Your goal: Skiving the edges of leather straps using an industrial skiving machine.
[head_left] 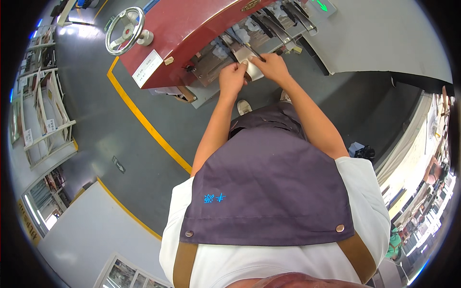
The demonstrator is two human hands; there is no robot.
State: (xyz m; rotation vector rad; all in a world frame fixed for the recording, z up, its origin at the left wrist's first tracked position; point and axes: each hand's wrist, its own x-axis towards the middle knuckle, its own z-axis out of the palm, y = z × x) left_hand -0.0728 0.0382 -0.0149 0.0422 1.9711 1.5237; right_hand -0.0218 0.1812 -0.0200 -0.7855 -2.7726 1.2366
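Note:
Both my hands are closed at the front edge of a red machine (pixel 192 29). My left hand (pixel 232 80) pinches the left side of a pale, flat piece (pixel 254 72), thumb on top. My right hand (pixel 272 68) grips the same piece from the right, its fingers curled. A thin dark rod (pixel 254 51) runs from inside the machine to my right fingers; whether they touch it I cannot tell. Brown shows along the piece's lower left edge. The exact kind of this piece is too small to make out.
A chrome handwheel (pixel 127 31) stands out at the machine's left end. Dark bars and clamps (pixel 276 29) fill its opening. A grey panel (pixel 384 38) borders it on the right. Yellow lines (pixel 144 120) mark the floor; white racks (pixel 45 115) stand left. Co-workers are far right.

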